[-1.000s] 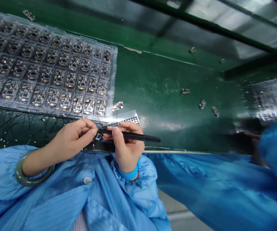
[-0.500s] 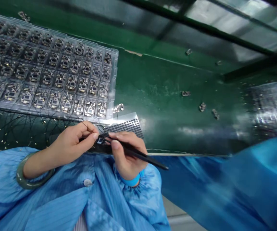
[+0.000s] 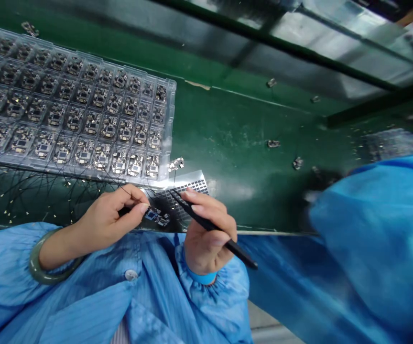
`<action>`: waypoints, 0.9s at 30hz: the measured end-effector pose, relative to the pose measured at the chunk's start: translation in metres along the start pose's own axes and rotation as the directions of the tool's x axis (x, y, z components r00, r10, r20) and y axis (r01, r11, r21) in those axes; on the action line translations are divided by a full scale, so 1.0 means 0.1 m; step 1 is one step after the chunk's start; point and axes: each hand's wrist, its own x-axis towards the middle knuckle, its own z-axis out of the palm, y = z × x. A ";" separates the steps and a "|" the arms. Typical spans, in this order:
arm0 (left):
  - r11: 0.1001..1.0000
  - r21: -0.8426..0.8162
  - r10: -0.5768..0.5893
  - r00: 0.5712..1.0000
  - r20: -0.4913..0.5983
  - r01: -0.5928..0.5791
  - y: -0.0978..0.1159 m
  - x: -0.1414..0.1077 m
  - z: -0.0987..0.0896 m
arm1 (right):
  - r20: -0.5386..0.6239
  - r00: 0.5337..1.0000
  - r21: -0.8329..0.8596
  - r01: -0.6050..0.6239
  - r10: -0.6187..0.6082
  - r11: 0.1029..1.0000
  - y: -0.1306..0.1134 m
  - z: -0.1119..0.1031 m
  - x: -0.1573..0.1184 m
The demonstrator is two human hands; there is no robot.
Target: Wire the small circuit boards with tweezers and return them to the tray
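While the left hand (image 3: 115, 215) pinches what looks like a fine wire (image 3: 125, 189) at a small circuit board (image 3: 155, 217) on the black mesh sheet's (image 3: 188, 193) edge, the right hand (image 3: 208, 246) clenches black tweezers (image 3: 244, 253), tips clear, beside a fully loaded clear blister tray (image 3: 172, 124).

Small circuit board (image 3: 155, 216) — black-and-gold, lying at perforated sheet (image 3: 188, 188) edge

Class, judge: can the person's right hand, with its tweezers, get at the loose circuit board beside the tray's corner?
Probably yes. The right hand holds tweezers whose tips are close to the loose circuit board; only a flat perforated sheet lies between, and the tray sits beside it.
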 end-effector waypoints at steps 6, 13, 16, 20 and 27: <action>0.998 -0.017 -0.061 0.992 -0.111 0.060 -0.01 -0.04 -0.01 | 0.066 0.970 -0.018 -0.233 0.233 0.972 -0.16 0.02 0.01; 0.988 -0.151 -0.045 0.996 -0.077 0.033 -0.01 -0.05 -0.01 | 0.230 0.931 -0.072 -0.274 0.283 0.959 -0.26 0.07 0.05; 0.984 -0.178 -0.049 0.995 -0.092 0.032 -0.02 -0.04 0.00 | 0.277 0.940 -0.075 -0.188 0.201 0.979 -0.28 0.06 0.06; 0.979 -0.197 0.031 0.991 -0.127 -0.056 -0.02 -0.05 0.00 | 0.294 0.945 -0.088 -0.120 0.141 0.989 -0.29 0.04 0.08; 0.989 0.018 0.147 0.989 0.033 -0.148 0.00 -0.06 -0.09 | 0.353 0.935 -0.118 0.000 0.042 0.993 -0.27 -0.03 0.08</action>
